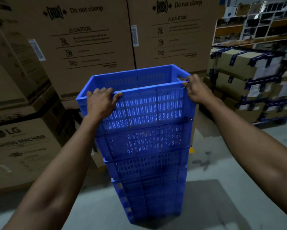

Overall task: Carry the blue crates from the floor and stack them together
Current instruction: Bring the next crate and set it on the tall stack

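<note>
A stack of blue perforated plastic crates (146, 156) stands on a grey concrete floor (230, 180), rising toward the camera at the centre of the view. The top crate (147, 103) sits open and empty on the ones beneath it, its near wall lit brighter than the lower crates. Both arms reach forward and slightly down from the bottom corners of the view, nearly straight. The left hand (101, 103) grips the near rim of the top crate at its left corner, fingers curled over the edge and thumb pressed along the outside of the rim. The right hand (195, 92) holds the right end of the same crate, fingers hooked over the rim beside the handle slot. Directly behind the stack stand tall brown cardboard cartons (106, 40) printed "Do not clamp" and "CAUTION". To the left is a lower carton (21, 151) marked with an LG logo and "MACHINE". To the right, smaller boxes (249, 77) bound with dark blue tape are piled up, and above them is shelving (258, 24), blurred.
</note>
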